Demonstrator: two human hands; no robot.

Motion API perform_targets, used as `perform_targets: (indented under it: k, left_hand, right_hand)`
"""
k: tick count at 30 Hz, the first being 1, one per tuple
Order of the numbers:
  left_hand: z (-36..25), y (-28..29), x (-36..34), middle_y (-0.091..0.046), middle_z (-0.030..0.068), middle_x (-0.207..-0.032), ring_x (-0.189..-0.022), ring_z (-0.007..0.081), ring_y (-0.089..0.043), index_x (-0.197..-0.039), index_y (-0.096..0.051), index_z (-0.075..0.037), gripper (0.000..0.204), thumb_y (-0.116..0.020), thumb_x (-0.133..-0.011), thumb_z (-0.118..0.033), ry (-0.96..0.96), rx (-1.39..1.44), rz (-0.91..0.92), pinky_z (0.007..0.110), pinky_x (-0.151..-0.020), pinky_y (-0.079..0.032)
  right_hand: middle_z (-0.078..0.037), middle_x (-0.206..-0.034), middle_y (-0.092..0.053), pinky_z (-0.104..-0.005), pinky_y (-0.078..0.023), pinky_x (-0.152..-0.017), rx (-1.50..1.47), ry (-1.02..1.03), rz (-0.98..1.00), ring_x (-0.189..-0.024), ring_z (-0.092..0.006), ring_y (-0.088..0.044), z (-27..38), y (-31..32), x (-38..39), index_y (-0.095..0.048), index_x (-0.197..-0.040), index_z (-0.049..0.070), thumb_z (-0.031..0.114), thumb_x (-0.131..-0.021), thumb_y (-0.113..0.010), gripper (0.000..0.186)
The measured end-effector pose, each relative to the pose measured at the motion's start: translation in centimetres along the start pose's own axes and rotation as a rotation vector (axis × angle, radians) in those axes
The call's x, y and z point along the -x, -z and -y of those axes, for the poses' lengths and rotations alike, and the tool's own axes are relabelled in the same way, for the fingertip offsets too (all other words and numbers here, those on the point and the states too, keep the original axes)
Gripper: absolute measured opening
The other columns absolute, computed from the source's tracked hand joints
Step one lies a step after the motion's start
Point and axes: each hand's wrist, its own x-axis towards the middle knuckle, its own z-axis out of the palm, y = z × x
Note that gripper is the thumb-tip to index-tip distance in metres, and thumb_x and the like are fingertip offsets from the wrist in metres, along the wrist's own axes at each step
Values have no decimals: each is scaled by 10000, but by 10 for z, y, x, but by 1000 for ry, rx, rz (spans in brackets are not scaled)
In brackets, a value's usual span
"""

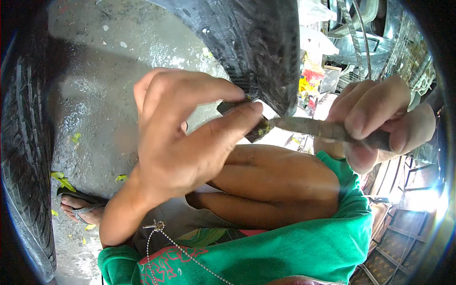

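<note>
My left hand (173, 135) is closed, pinching a small dark rectangular piece (259, 132) between thumb and fingers. The piece looks like rubber, though its kind is not certain. From the right, my right hand (380, 121) grips a narrow grey knife (313, 127) with a tapered blade. The blade's tip meets the right end of the dark piece, or lies very close to it. Just beyond my left fingertips hangs a large black rubber tyre (266, 52). My left fingers cover part of the piece, and my right fingers hide much of the knife's handle end.
Another black tyre (26, 152) stands along the left edge. Wet grey concrete floor (95, 118) with scattered leaves lies between the tyres. My bare knees (280, 180) are below my hands. Plastic bags (316, 40) and clutter fill the upper right; a metal lattice (399, 237) is at lower right.
</note>
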Motion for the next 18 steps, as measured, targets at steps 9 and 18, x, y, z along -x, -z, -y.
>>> perform_targets:
  k: [9, 18]
  left_hand:
    - [-6, 4, -4, -688, 69, -959, -847, 251, -634, -1032, -769, -81, 216, -759, -834, -166, 76, -61, 93, 428, -807, -465]
    - [-11, -7, 3, -715, 117, -971, -840, 266, -681, -1068, -737, -76, 331, -776, -765, 51, -20, 39, 0, 448, -820, -526]
  right_hand:
    - [-172, -1015, -701, -317, -631, -570, 57, 110, -46, -853, -297, -759, 2, -29, 14, -450, -1154, 101, 183, -953, -720, 346]
    - [-293, -1050, -685, -391, -650, -563, 8, 62, -21, -734, -314, -747, -9, -33, 30, -425, -1168, 68, 119, -953, -719, 369]
